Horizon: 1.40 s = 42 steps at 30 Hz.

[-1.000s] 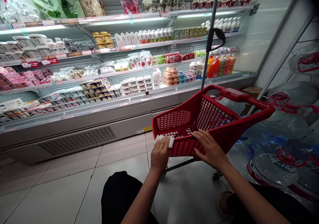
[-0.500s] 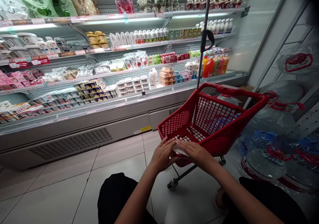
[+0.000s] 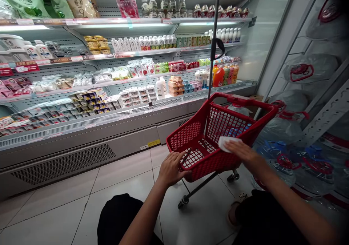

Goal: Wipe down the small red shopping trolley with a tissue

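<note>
A red plastic shopping cart [image 3: 215, 165] stands on wheels in front of me, with a tall dark pole [image 3: 214, 30] rising at its far side. My left hand [image 3: 172, 168] is closed over the near left corner of the basket rim. Pressed under the fingers of my right hand [image 3: 242, 152] is a white cloth [image 3: 227, 143], which lies against the near side rim farther right. Whether it is fabric or tissue I cannot tell. Part of the cloth is hidden by the fingers.
An open refrigerated display case [image 3: 131, 125] runs along the back, its shelves full of bottles, tubs and packs. Large water bottles [image 3: 275, 165] with red handles crowd the right side. Tiled floor [image 3: 117, 179] stretches to the left; my dark-clothed knee [image 3: 122, 216] is below.
My right hand has slid with the white cloth rightward along the basket rim, away from my left hand. The left hand stays at the corner. The view has shifted slightly right.
</note>
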Each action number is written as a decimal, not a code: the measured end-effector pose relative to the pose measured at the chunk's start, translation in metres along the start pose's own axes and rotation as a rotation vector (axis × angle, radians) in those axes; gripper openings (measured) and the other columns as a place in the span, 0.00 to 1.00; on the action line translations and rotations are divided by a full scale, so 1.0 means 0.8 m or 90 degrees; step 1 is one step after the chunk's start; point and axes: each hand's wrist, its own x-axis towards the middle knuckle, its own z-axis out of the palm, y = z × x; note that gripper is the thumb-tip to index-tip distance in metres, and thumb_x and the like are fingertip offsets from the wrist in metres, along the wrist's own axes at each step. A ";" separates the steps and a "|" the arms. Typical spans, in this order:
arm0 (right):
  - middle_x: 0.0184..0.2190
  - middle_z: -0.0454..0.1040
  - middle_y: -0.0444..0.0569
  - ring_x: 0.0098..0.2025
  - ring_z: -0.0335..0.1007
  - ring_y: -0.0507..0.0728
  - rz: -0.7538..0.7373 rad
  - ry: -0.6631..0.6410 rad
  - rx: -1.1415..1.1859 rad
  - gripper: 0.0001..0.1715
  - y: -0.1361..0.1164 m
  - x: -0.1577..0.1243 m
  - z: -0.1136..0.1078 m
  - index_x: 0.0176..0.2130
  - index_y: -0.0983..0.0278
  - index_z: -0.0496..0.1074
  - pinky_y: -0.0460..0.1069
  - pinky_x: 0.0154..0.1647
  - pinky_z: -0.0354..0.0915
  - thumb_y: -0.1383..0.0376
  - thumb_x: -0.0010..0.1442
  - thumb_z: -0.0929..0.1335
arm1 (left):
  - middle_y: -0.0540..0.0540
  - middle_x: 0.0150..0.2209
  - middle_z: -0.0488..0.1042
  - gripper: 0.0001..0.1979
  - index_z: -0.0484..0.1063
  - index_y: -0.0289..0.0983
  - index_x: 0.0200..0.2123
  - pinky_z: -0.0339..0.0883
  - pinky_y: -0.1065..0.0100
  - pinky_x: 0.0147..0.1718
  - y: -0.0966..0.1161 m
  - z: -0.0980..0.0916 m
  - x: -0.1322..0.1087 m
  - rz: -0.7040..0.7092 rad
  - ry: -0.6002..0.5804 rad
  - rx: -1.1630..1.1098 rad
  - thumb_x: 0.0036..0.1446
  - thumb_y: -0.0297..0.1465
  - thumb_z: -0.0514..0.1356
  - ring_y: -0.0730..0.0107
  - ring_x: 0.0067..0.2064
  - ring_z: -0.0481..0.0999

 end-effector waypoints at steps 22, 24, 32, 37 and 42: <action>0.72 0.62 0.47 0.71 0.61 0.57 -0.007 0.044 -0.056 0.43 -0.010 0.012 0.014 0.76 0.55 0.47 0.61 0.75 0.56 0.79 0.70 0.55 | 0.42 0.64 0.74 0.34 0.64 0.43 0.70 0.53 0.48 0.72 -0.017 0.003 -0.040 -0.030 0.086 0.215 0.68 0.53 0.57 0.52 0.66 0.72; 0.72 0.62 0.48 0.72 0.60 0.58 0.031 0.049 -0.084 0.41 0.020 0.012 0.007 0.76 0.55 0.48 0.62 0.75 0.56 0.78 0.70 0.54 | 0.42 0.64 0.74 0.34 0.65 0.43 0.70 0.54 0.48 0.71 -0.016 0.002 -0.043 -0.039 0.093 0.218 0.67 0.53 0.57 0.51 0.65 0.72; 0.68 0.69 0.54 0.70 0.63 0.59 0.063 0.099 -0.052 0.42 -0.050 0.052 0.053 0.76 0.60 0.48 0.62 0.73 0.60 0.80 0.69 0.54 | 0.42 0.68 0.68 0.38 0.56 0.43 0.74 0.54 0.48 0.71 0.004 0.008 -0.054 -0.100 0.110 0.220 0.68 0.51 0.58 0.52 0.69 0.67; 0.70 0.65 0.51 0.72 0.60 0.57 0.014 0.084 0.055 0.45 -0.174 0.056 0.070 0.76 0.60 0.46 0.60 0.74 0.59 0.82 0.66 0.53 | 0.41 0.74 0.57 0.44 0.38 0.39 0.78 0.52 0.48 0.72 0.023 0.016 -0.056 -0.088 0.118 0.216 0.70 0.46 0.57 0.52 0.74 0.57; 0.69 0.66 0.49 0.73 0.57 0.56 -0.070 0.062 0.119 0.41 -0.254 0.055 0.060 0.75 0.63 0.50 0.57 0.72 0.63 0.80 0.68 0.58 | 0.38 0.76 0.52 0.46 0.31 0.33 0.77 0.51 0.51 0.72 0.031 0.021 -0.060 -0.082 0.108 0.181 0.69 0.39 0.57 0.54 0.76 0.52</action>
